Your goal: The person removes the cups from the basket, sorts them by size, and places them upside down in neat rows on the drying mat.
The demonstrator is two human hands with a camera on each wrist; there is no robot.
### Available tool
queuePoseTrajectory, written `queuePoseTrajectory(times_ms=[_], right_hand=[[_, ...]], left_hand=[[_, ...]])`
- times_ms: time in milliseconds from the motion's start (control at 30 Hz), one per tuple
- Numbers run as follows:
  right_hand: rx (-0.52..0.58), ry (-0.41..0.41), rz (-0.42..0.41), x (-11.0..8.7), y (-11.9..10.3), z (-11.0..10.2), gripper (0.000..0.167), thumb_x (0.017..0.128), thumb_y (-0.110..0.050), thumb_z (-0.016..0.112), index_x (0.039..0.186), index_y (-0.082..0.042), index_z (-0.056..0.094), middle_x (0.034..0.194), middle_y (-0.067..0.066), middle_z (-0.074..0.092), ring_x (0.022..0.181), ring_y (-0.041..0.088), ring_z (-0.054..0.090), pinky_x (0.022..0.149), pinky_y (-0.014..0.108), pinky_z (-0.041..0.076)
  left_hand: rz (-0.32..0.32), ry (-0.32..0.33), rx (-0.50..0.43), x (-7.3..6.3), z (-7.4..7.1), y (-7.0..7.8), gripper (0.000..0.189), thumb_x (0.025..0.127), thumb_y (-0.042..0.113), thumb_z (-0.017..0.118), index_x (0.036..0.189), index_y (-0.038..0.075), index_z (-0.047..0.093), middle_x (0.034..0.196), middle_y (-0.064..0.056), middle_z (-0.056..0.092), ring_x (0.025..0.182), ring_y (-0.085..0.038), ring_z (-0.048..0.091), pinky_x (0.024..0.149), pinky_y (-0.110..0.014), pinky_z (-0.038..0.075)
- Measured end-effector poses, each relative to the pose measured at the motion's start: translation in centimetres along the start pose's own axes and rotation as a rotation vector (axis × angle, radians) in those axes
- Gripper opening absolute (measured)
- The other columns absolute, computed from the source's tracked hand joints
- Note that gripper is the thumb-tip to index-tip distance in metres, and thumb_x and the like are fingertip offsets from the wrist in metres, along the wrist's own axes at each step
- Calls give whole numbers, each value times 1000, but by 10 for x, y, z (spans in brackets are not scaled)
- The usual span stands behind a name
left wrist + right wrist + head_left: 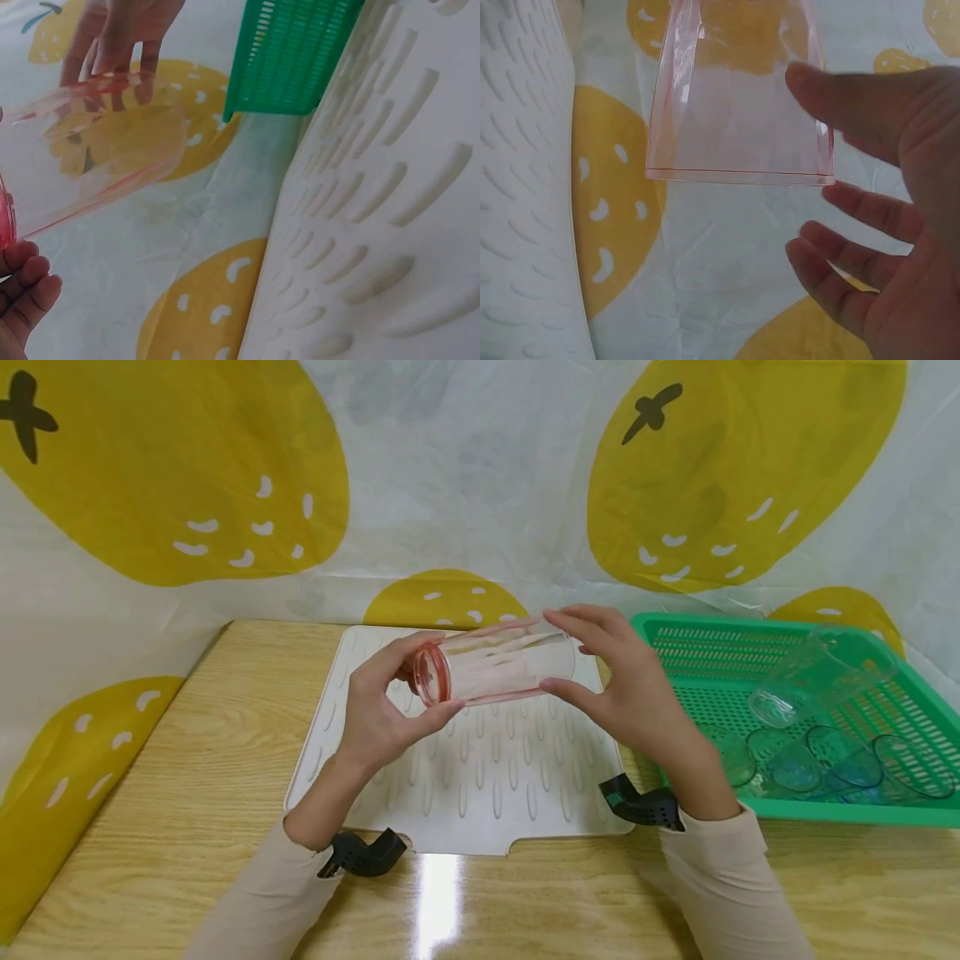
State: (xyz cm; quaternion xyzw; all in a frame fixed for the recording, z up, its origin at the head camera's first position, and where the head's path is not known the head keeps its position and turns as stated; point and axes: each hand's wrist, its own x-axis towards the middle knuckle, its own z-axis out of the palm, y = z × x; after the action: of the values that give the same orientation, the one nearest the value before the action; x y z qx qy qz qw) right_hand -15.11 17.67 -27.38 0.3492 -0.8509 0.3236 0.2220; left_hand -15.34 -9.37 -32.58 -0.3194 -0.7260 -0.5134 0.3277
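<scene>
A pink-tinted clear drinking glass (510,664) lies sideways in the air above a white ridged drying mat (487,810), between both hands. My left hand (378,710) grips its thick, redder base end, thumb on the near side. At the wide rim end, my right hand (633,685) spans the glass with thumb and fingers. In the right wrist view the right thumb (832,94) overlaps the side wall, and a fingertip is right at the rim. Through the glass wall (150,146), the left wrist view shows part of the right-hand fingers.
To the right stands a green slotted basket (847,812) holding a tilted clear glass (787,693) and several more glasses, some bluish (855,768). Under the mat is a wooden table (187,752). Behind hangs a white cloth (465,485) with a yellow fruit print.
</scene>
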Motion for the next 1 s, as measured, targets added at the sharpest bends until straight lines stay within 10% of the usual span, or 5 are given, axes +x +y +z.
queuePoseTrajectory(times_ms=[533, 767, 1000], right_hand=[[-57, -136, -242, 5, -2, 24, 85, 72, -14, 85, 144, -16, 40, 146, 11, 37, 134, 29, 34, 104, 44, 36], [-165, -111, -310, 5, -3, 32, 80, 71, -18, 86, 140, -22, 46, 146, 11, 39, 135, 28, 35, 111, 56, 15], [-201, -119, -366, 3, 0, 36, 79, 71, -21, 86, 140, -25, 47, 146, 13, 40, 132, 30, 39, 105, 45, 35]], left_hand=[[-62, -53, -17, 4, -13, -2, 55, 68, 18, 80, 119, 5, 64, 79, -3, 60, 66, -16, 52, 57, -25, 47], [-93, -73, -33, 4, -14, 0, 56, 68, 15, 81, 120, 5, 65, 80, -8, 62, 68, -17, 53, 59, -24, 48], [-109, -98, -11, 3, -13, 2, 57, 67, 18, 82, 120, 7, 65, 83, 2, 62, 68, -16, 53, 59, -25, 47]])
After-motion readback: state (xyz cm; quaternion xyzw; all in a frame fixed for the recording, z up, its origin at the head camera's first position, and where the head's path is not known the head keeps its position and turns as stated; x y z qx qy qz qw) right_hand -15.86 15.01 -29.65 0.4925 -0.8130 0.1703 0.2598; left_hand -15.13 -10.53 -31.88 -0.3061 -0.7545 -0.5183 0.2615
